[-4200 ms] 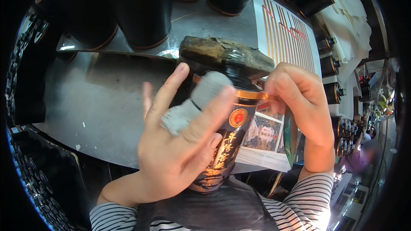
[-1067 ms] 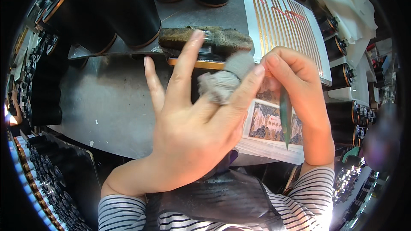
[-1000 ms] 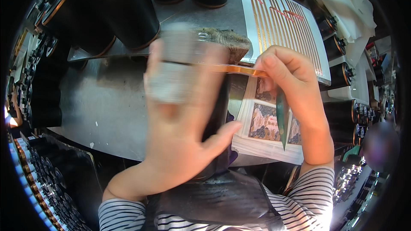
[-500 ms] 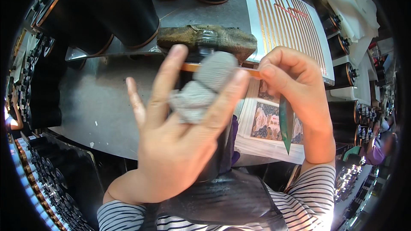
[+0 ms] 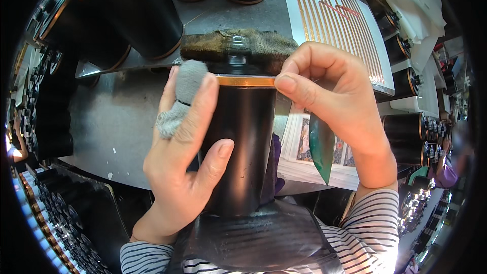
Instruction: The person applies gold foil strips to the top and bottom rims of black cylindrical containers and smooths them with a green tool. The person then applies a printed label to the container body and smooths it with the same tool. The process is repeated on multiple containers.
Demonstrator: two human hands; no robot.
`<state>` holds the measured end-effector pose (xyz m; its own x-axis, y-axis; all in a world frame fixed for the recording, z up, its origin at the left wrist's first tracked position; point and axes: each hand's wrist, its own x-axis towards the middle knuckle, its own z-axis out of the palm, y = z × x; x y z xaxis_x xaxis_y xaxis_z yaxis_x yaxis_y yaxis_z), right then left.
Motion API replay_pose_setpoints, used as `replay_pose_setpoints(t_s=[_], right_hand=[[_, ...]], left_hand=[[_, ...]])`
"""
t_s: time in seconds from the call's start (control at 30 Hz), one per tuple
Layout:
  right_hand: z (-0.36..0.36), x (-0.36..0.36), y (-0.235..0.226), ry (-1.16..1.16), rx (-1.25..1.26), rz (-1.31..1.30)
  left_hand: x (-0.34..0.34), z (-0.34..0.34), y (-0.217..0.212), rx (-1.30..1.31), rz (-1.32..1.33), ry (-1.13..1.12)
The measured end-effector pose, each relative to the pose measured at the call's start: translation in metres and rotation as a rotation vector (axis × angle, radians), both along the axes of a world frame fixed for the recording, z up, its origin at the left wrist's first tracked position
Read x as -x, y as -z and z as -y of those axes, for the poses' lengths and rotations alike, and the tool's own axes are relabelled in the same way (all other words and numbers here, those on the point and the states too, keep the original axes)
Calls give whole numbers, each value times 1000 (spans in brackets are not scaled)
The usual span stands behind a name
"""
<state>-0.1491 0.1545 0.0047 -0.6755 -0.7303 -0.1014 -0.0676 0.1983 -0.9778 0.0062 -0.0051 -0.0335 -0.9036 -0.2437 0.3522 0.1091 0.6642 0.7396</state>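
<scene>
A black cylinder [image 5: 238, 137] with an orange-gold band [image 5: 246, 80] round its far end lies between my apron and a cloth-wrapped rest [image 5: 203, 45]. My left hand [image 5: 177, 152] is against its left side, fingers stretched, thumb apart. A grey cloth cover [image 5: 189, 82] sleeves one of its fingers; the fingertips touch the band's left end. At the band's right end, my right hand [image 5: 335, 86] has thumb and index pinched on the gold strip. A green pointed blade [image 5: 321, 155] hangs below that palm; its upper part is hidden by the hand.
A white sheet with gold strips [image 5: 340, 20] lies at the far right of the metal table [image 5: 116, 127]. Printed papers [image 5: 299, 157] are stacked under my right wrist. Large black cylinders [image 5: 132, 10] stand at the far left, with more along both sides.
My left hand has swept left from across the band to the cylinder's left side, uncovering band and cylinder. My right hand has shifted slightly left, still pinching the strip.
</scene>
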Motion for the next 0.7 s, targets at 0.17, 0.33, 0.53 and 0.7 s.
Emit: replay_pose_setpoints(t_s=[0.17,0.33,0.53,0.7], right_hand=[[1,0,1,-13,-13,-4],[-6,-1,6,37,-32,-63],[-25,-46,14,-8,-120,-582],[-23,-47,19,34,-87,-754]], left_hand=[[9,-12,-25,350,47,4],[21,-26,-27,447,17,61],[4,-3,25,-566,-66,152],[10,-1,-16,255,28,81]])
